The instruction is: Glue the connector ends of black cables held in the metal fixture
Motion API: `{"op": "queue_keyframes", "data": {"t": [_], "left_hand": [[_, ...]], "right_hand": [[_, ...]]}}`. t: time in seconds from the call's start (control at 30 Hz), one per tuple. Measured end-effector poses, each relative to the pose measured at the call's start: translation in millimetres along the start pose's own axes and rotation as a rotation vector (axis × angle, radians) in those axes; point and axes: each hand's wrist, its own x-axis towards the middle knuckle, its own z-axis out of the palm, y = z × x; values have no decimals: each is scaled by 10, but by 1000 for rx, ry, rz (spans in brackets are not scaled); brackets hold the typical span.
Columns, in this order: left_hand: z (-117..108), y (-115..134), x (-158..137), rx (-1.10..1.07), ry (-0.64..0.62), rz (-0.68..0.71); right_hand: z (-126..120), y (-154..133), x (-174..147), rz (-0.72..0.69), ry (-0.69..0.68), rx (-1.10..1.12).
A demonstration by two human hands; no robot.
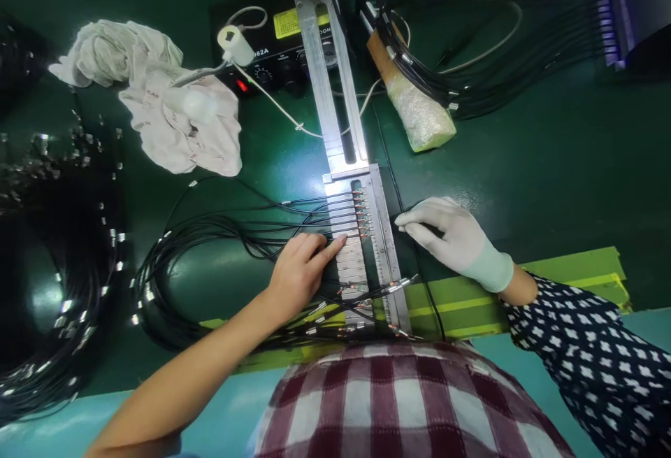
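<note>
My bare left hand (300, 275) rests at the left side of a slotted metal fixture (350, 256). Its fingers are curled on a black cable, and one digit presses the cable onto the fixture. Several black cables (309, 223) lie side by side across the slots, their stripped ends showing small coloured wires (361, 210). My right hand (449, 235), in a white glove, is just right of the fixture. Its thumb and fingertips are pinched together; whatever is between them cannot be made out. A single black cable (394, 177) passes by these fingertips.
Coiled black cables (157, 262) lie left, with a larger bundle (89, 304) beyond. Loose cable ends (361, 297) cross the fixture's near end. Behind are a black control box (283, 59), a white cloth (183, 122), a plastic-wrapped block (422, 112) and a long slotted metal bar (328, 80).
</note>
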Motion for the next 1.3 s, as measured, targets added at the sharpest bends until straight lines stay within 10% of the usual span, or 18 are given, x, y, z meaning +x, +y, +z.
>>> {"op": "queue_keyframes", "data": {"t": [0.5, 0.63, 0.8, 1.3], "left_hand": [[-340, 143, -120, -497, -277, -139], [-203, 98, -27, -485, 26, -166], [-68, 10, 127, -313, 54, -46], [-48, -14, 189, -43, 38, 162]], "right_hand": [[206, -388, -539, -484, -68, 66], [97, -260, -362, -314, 7, 59], [7, -64, -131, 8, 107, 8], [38, -33, -118, 4, 55, -6]]}}
